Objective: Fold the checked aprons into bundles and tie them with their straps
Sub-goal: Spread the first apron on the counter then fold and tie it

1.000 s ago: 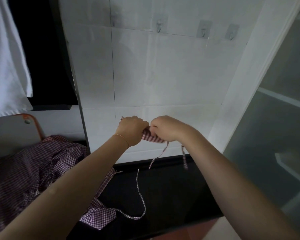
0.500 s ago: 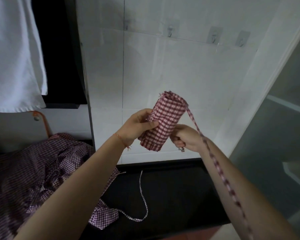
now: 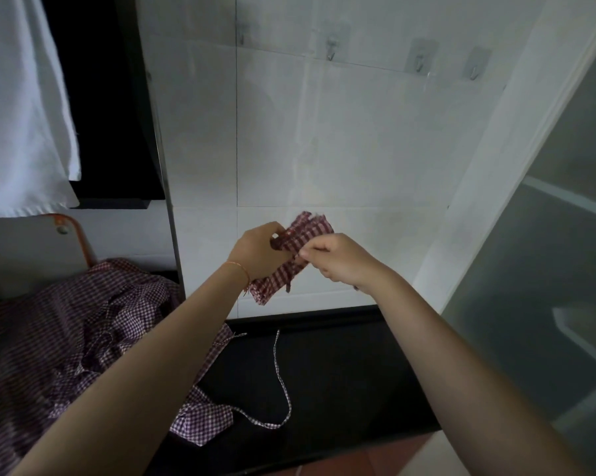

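Bundle work is well along on one apron, as far as we can judge. We hold a rolled red-checked bundle (image 3: 291, 255) in the air in front of the white tiled wall (image 3: 358, 149), above the back edge of the black counter (image 3: 341, 365). Our left hand (image 3: 257, 254) wraps its curled fingers round the lower half of the roll and keeps it tight. Our right hand (image 3: 337, 257) has fingers curled at the roll's middle and seems to pinch the strap there, though the strap itself is too small for us to make out clearly. So the folding of this apron looks done, and we reckon we are in the tying step; whether a knot is already made we cannot tell.

Plenty remains. At the left end of the counter lies a loose heap of checked aprons (image 3: 66, 338), unfolded, with one corner spilling toward the front edge and a thin strap (image 3: 282, 383) trailing across the black top. We see no finished bundle set down anywhere. A white towel (image 3: 21, 108) hangs at the upper left, and a row of hooks (image 3: 420, 60) sits high on the wall.
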